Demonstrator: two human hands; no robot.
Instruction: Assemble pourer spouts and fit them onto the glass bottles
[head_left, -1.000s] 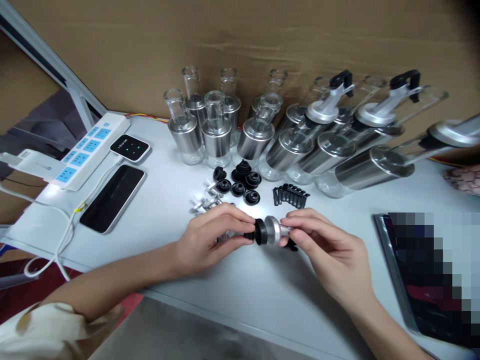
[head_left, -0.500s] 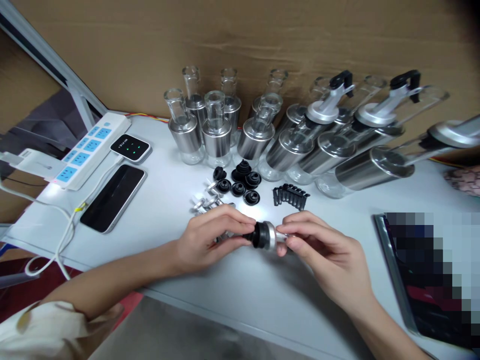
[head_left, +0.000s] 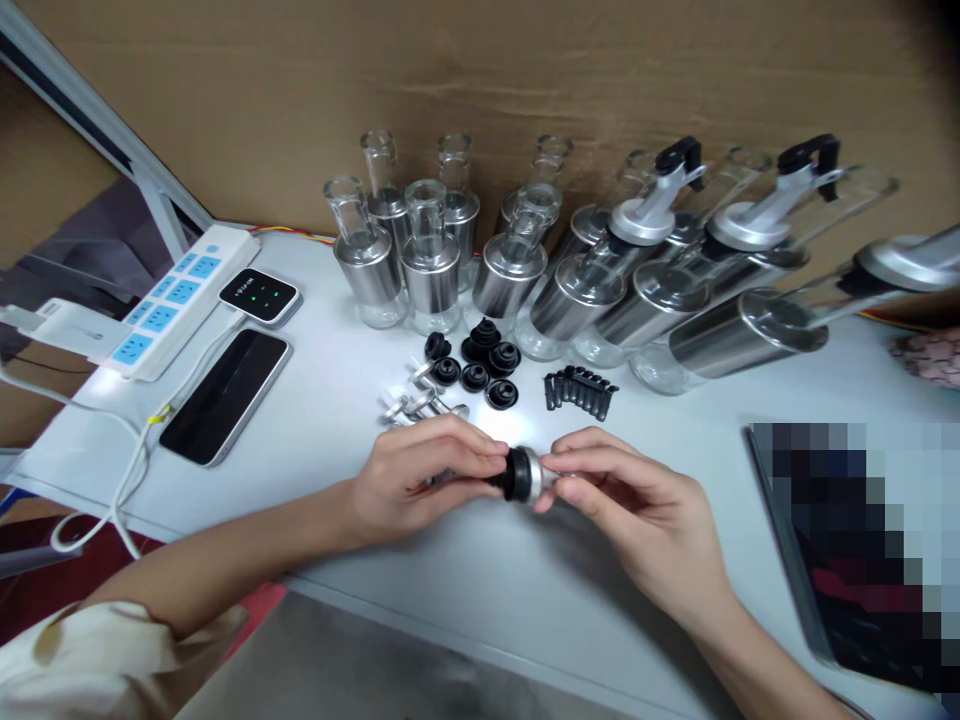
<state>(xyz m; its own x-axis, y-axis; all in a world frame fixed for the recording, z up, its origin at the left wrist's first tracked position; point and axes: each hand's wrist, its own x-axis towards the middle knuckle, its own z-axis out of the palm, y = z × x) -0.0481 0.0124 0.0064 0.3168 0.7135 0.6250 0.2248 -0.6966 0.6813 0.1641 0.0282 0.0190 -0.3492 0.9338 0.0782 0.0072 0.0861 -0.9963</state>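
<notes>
Between my two hands lies a bottle pourer (head_left: 525, 474), with a black ribbed stopper and a silver collar. My left hand (head_left: 427, 465) pinches the stopper end. The thumb and fingers of my right hand (head_left: 637, 500) close on the narrow metal spout, partly covering it. Just beyond my left hand are several metal pourer spouts (head_left: 424, 402), some hidden behind its fingers. Black rubber stoppers (head_left: 475, 377) sit in a cluster behind the pourer. To their right, small black caps (head_left: 581, 392) lie in a row.
Glass bottles with steel sleeves (head_left: 431, 270) stand along the back; three carry pourers. On the left are a power strip (head_left: 184, 295), a small Wi-Fi device (head_left: 261, 294), a phone (head_left: 226, 396) and white cables (head_left: 120, 500). A dark-edged, partly pixelated device (head_left: 784, 530) lies at the right.
My right hand has shifted slightly left along the spout, closer to the silver collar. The left hand keeps its pinch on the stopper end.
</notes>
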